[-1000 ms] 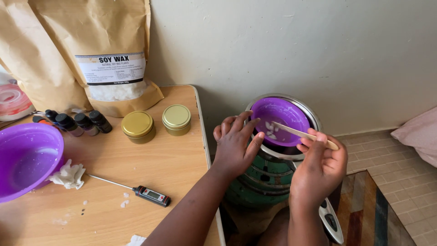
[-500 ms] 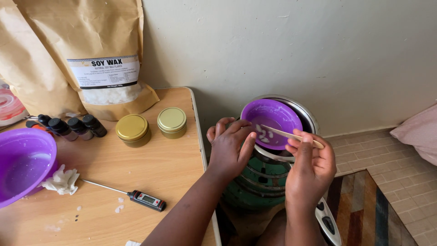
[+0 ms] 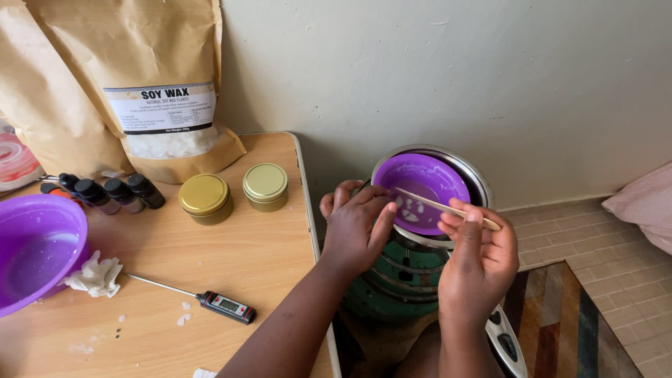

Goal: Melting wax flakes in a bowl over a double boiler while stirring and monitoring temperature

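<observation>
1. The right hand point(image 3: 479, 262) has its fingers point(image 3: 467, 222) pinched around a thin wooden stick point(image 3: 448, 208); the thumb is hidden behind the fingers, so only the backs of the knuckles show.
2. The stick slants up and away from those fingers into the small purple bowl point(image 3: 423, 185); its far tip lies near the bowl's left inner wall.
3. The left hand point(image 3: 355, 227) curls its fingers point(image 3: 381, 218) over the bowl's near-left rim; whether they grip the rim or only rest on it cannot be told, as the palm side is hidden.
4. Pale flakes lie in the bowl's bottom, partly covered by both hands.
5. The bowl sits inside a metal pot point(image 3: 476, 183) on a green stove point(image 3: 402, 276), whose lower part is hidden by the forearms and cut off by the frame.
6. Left of the left fingers, on the worktop point(image 3: 231, 259): two gold tins point(image 3: 203, 197), a probe thermometer point(image 3: 225, 306), dark bottles point(image 3: 112, 192), and a large purple bowl point(image 3: 35, 248) cut off at the edge.
7. Beyond stands a brown paper pouch point(image 3: 150, 77).
</observation>
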